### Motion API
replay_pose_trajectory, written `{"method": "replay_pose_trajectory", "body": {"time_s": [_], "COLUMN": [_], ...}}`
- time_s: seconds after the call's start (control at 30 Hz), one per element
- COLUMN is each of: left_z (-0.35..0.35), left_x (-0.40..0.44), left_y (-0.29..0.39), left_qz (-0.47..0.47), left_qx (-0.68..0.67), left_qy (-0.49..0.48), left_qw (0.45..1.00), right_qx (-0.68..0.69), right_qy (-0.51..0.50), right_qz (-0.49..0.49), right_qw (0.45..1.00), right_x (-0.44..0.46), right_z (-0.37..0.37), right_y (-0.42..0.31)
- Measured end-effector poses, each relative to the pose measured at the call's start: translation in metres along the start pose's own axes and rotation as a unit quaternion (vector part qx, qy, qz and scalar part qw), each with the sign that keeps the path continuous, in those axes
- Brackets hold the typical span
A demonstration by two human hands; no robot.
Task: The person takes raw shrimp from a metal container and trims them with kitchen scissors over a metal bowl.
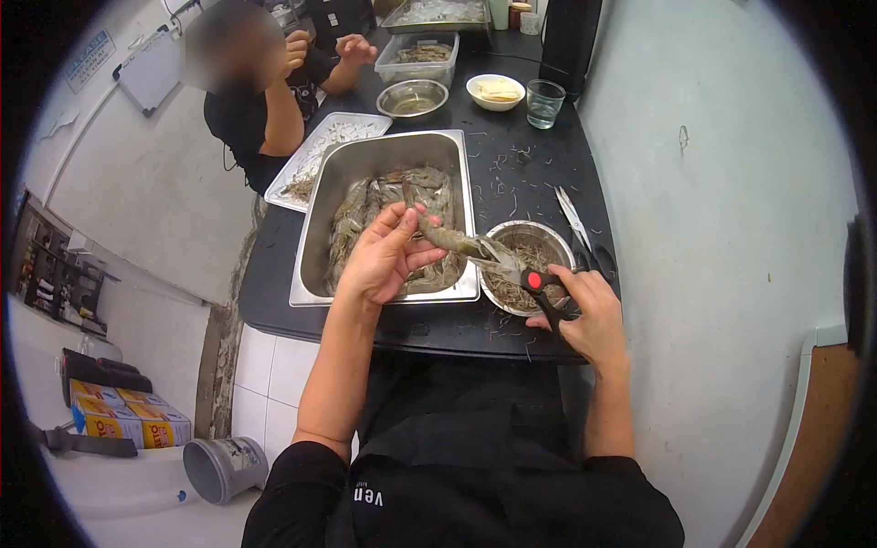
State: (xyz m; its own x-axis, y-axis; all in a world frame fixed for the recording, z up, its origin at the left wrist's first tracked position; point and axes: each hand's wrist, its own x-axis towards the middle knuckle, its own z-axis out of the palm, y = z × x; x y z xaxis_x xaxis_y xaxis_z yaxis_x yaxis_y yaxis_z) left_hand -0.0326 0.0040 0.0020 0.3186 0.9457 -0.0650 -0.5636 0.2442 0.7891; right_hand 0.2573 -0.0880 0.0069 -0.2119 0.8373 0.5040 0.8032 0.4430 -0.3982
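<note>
My left hand (388, 251) pinches a raw grey shrimp (446, 237) near its tail, above the front right of a steel pan (306, 279). Several more whole shrimp (361, 205) lie in that pan. My right hand (592, 315) has its fingers in the black handles of a pair of scissors (534, 281) with a red pivot. The blades are at the head end of the shrimp, partly hidden by it. Below them a round steel bowl (491, 297) holds a heap of thin shrimp trimmings (525, 260).
A second pair of scissors (574, 217) lies right of the bowl. Loose trimmings dot the black table (512, 164). Farther back are a steel bowl (411, 99), a plastic tub (438, 73), a white dish (496, 93) and a glass (545, 105). Another person (274, 110) sits at the left, beside a white tray (297, 164).
</note>
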Motion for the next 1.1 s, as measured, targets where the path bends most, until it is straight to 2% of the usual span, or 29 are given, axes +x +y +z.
{"method": "replay_pose_trajectory", "body": {"time_s": [0.2, 0.53, 0.63, 0.87, 0.93, 1.03, 1.1], "left_z": [0.005, 0.013, 0.013, 0.01, 0.006, 0.0, -0.005], "left_x": [-0.003, -0.006, -0.007, -0.006, -0.004, -0.004, -0.004], "left_y": [0.003, 0.004, 0.004, 0.004, 0.005, 0.01, 0.016], "left_qz": [-0.009, -0.019, -0.023, -0.006, -0.001, 0.006, 0.01], "left_qx": [-0.001, 0.001, 0.026, 0.027, 0.049, 0.053, 0.067], "left_qy": [-0.004, -0.005, -0.007, -0.019, 0.007, 0.03, 0.027], "left_qw": [1.0, 1.0, 0.999, 0.999, 0.999, 0.998, 0.997], "right_qx": [-0.05, -0.042, -0.057, -0.073, -0.069, 0.016, 0.026], "right_qy": [0.032, 0.023, 0.024, -0.001, 0.001, 0.038, 0.042], "right_qz": [-0.017, -0.005, -0.029, 0.005, 0.008, 0.079, 0.08], "right_qw": [0.998, 0.999, 0.998, 0.997, 0.998, 0.996, 0.996], "right_x": [-0.002, -0.001, -0.003, -0.007, -0.005, -0.003, -0.001], "right_z": [0.004, -0.001, 0.003, 0.006, 0.003, -0.006, -0.013], "right_y": [0.009, 0.004, 0.011, 0.011, 0.01, 0.011, 0.013]}}
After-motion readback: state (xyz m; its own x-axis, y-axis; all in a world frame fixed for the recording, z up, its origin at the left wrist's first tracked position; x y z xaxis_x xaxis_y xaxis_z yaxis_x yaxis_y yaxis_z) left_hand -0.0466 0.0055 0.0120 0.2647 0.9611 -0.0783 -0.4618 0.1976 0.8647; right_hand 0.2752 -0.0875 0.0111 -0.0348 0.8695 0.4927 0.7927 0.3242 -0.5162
